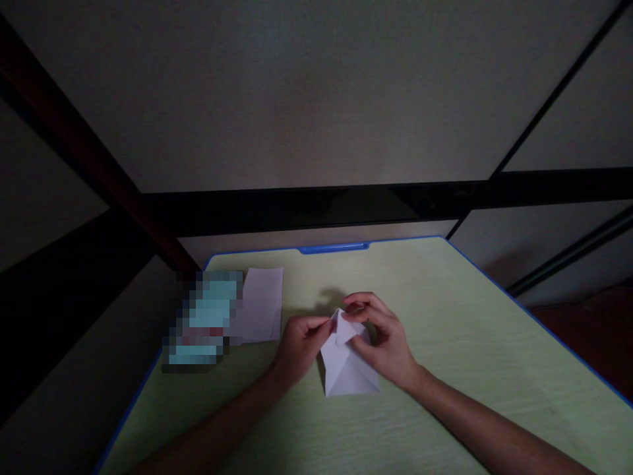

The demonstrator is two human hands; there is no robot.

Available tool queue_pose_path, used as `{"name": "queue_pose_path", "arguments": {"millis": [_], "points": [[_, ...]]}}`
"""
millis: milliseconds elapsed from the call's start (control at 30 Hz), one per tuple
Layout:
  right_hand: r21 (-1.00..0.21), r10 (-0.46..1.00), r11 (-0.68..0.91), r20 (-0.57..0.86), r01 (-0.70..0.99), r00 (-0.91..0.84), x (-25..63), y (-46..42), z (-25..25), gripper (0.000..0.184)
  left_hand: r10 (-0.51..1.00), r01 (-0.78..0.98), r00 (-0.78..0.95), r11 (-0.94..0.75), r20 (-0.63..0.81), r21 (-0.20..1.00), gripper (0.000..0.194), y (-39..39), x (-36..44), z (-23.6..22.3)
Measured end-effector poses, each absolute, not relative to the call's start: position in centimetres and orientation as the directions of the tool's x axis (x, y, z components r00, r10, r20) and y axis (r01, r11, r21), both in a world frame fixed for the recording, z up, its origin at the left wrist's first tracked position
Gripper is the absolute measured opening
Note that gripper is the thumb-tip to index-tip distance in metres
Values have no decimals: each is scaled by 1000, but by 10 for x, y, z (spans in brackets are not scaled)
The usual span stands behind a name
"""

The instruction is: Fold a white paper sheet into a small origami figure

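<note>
On the counter point(455, 297), with the folded paper as the clock's centre, a pixelated object point(212, 310) lies between nine and ten o'clock, and loose white sheets point(262, 300) beside it at ten. The left hand point(298, 343), at nine to ten, has its grip pinched on the folded paper point(349, 376) near its peak. The right hand point(386, 336), at two, grips the small flap. This looks like shaping a fold; the next move calls for aligned edges and firm creasing.

The person's left hand point(299, 346) and right hand point(390, 346) show slender fingers point(366, 299) and bare forearms point(222, 422) narrowing toward the wrists point(273, 380).
</note>
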State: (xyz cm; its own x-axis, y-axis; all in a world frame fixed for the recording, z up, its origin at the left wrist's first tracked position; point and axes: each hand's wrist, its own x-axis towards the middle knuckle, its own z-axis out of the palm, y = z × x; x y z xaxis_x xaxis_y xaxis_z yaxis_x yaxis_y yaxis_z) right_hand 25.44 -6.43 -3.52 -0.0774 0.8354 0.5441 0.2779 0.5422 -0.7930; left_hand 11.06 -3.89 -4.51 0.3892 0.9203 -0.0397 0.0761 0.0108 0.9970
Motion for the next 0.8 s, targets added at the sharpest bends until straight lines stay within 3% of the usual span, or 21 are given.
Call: {"name": "queue_pose_path", "arguments": {"millis": [100,200,433,600,800], "points": [[-813,845,535,514,228,-148,257,-65,-32,28,934,50,351,48,-62,998,29,-37,111,-42],[-855,865,496,471,151,-175,260,-65,-31,19,945,41,316,76,-85,996,29,-37,112,-40],[-948,946,317,319,-37,-63,256,-59,-41,4,939,88,327,84,-108,993,29,-38,114,-40],[-961,982,145,170,-235,-86,252,-56,-42,17,931,98,344,90,-119,991,27,-38,112,-39],[-985,994,22,41,-174,-105,254,-55,-40,20,923,81,366,95,-118,992,29,-38,112,-37]]}}
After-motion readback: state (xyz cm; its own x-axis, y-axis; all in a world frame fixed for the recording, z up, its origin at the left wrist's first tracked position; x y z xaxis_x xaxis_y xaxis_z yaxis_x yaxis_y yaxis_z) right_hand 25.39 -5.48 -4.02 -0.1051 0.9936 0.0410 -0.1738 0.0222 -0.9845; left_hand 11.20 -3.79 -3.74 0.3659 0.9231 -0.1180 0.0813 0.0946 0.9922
